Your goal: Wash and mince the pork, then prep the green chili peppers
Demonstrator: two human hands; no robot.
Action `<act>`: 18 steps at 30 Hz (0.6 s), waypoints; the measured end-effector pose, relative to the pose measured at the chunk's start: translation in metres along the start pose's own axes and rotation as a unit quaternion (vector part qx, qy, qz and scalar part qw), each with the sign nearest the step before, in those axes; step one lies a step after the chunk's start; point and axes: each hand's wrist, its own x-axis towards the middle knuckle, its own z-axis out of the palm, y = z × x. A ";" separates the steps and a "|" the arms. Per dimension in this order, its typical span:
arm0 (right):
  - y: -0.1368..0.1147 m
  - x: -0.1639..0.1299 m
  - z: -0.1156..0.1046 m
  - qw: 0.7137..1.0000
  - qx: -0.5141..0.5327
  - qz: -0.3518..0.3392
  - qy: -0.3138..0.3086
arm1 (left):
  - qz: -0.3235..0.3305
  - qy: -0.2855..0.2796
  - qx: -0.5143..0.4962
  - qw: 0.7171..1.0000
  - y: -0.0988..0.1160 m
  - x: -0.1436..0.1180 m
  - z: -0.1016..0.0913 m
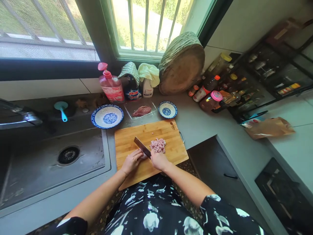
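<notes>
On a bamboo cutting board [127,137] my right hand [158,160] grips the handle of a cleaver [141,147], its dark blade slanting up to the left. My left hand [133,160] is closed over a piece of raw meat [143,156], fingertips beside the blade; much of the piece is hidden under the fingers. A pile of chopped meat [158,145] lies just right of the blade. Behind the board, a larger chunk of meat [141,111] rests in a clear plastic tray [128,107], between a large blue-rimmed plate [97,117] and a small blue-rimmed dish [173,111].
A sink [83,173] with a faucet [26,119] is at the left. Under the window stand a pink soap bottle [112,89] and a round wooden block [183,71]. Jars and bottles, including a pink-lidded jar [211,101], crowd the right corner. The board overhangs the counter's front edge.
</notes>
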 end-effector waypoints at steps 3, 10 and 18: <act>0.006 -0.015 0.002 0.999 0.011 0.008 -0.032 | -0.012 0.010 0.005 1.000 0.002 0.000 -0.001; -0.022 0.030 0.009 0.999 0.025 0.025 0.003 | -0.002 -0.004 -0.028 1.000 0.007 0.002 -0.008; 0.022 0.025 0.006 0.992 0.069 0.102 0.035 | -0.019 0.005 -0.014 1.000 0.010 0.003 -0.006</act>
